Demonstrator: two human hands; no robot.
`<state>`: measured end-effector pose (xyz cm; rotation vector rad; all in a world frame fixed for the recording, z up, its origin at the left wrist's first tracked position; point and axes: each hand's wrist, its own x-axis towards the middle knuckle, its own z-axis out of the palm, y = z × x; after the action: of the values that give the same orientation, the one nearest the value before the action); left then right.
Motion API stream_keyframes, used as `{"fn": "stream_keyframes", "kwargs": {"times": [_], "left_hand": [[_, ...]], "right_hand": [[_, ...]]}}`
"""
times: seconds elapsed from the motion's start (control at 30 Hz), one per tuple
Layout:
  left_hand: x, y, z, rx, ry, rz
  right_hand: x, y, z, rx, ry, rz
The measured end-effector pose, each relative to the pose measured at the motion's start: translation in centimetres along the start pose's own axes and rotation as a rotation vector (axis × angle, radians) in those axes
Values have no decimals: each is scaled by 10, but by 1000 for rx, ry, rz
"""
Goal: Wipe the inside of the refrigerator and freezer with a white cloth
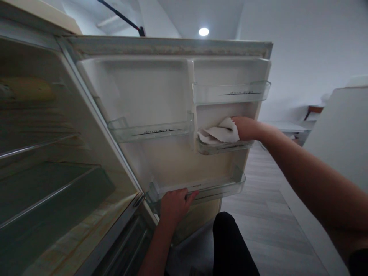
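The fridge door [143, 84] stands wide open in front of me, with clear plastic door bins on its inner side. My right hand [243, 128] grips a white cloth [220, 132] inside the middle right bin [224, 148]; the cloth hangs over part of that bin, and most of my fingers are hidden behind it. Low on the door, my left hand [175, 205] is closed over the front rim of the long bottom bin [221, 190].
At the left is the open fridge compartment with glass shelves [51, 199]. An upper right bin [232, 93] and a left bin [155, 131] are fixed to the door. My knee [227, 230] is below, over the grey floor [267, 199]. A white cabinet [342, 134] stands right.
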<state>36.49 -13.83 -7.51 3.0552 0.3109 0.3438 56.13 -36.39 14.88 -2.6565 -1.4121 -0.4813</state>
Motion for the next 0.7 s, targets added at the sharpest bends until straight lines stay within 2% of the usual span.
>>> {"fn": "stream_keyframes", "kwargs": {"times": [0.1, 0.2, 0.27, 0.37, 0.5, 0.63, 0.7], "left_hand": [[0, 0, -1, -10, -8, 16], [-2, -1, -1, -1, -22, 11], [-3, -2, -1, 16, -18, 6], [-4, -3, -1, 21, -1, 15], [-5, -4, 0, 18, -7, 16], [-4, -4, 1, 2, 17, 24], [-4, -3, 1, 7, 28, 27]], "right_hand": [[1, -28, -2, 75, -72, -134], [2, -56, 2, 181, -49, -176], [1, -64, 5, 212, -30, -178], [-5, -56, 2, 250, -72, -181], [-24, -26, -3, 257, -111, -132], [-35, -7, 1, 152, -22, 75], [-35, -8, 4, 153, 64, 109]]}}
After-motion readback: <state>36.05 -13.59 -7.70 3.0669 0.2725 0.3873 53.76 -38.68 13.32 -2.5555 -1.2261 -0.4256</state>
